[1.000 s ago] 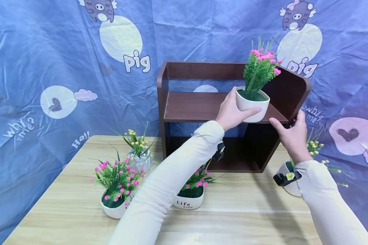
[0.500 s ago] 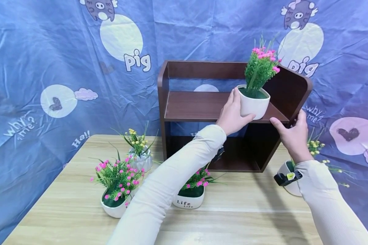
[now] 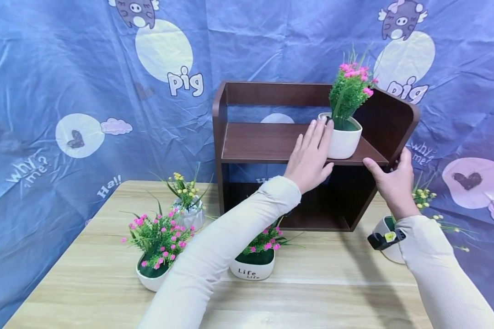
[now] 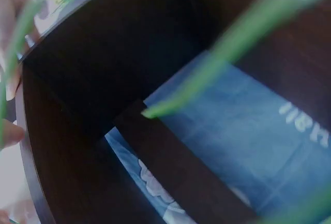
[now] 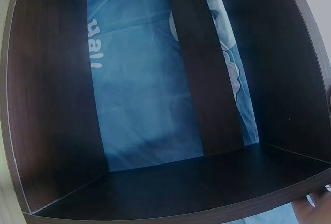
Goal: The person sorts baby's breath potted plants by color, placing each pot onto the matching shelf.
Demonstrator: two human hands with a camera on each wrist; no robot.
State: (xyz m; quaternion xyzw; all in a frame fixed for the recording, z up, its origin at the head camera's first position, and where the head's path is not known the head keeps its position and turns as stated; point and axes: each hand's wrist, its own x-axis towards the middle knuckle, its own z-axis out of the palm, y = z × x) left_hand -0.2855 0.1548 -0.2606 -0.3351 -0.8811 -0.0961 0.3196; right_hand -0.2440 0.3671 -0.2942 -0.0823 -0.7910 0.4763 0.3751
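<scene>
In the head view, the left hand [image 3: 310, 157] is letting go of the pot [image 3: 346, 142]: in the earlier frames its thumb is crossing the pot's front, while now the thumb is standing off just below and the straight fingers are lying along the left side; whether they are touching is hard to tell. The pot is sitting on the upper board [image 3: 247, 137] of the shelf [image 3: 267, 155], at the right end by the front edge. It is standing upright, its long axis running vertically, the pink flowers [image 3: 356, 73] pointing up and leaning slightly right. The right hand [image 3: 395, 185] is keeping its grip on the shelf, thumb resting at the front edge, fingers reaching round the side panel [image 3: 389, 123], which is rising right of the pot. On the worktop [image 3: 313, 292], a yellow plant [image 3: 184, 194] and a pink plant [image 3: 162, 240] are standing at left, a "Life" pot [image 3: 253, 270] is sitting in front, partly hidden by the left sleeve [image 3: 222, 260], and another plant [image 3: 423, 198] is standing behind the right wrist. A printed cloth [image 3: 86, 68] is hanging behind.

In the left wrist view, blurred green blades [image 4: 235, 42] are crossing before the lower compartment [image 4: 119, 53].

In the right wrist view, the cloth is showing through the open back, past a crossbar [image 5: 202, 63].
</scene>
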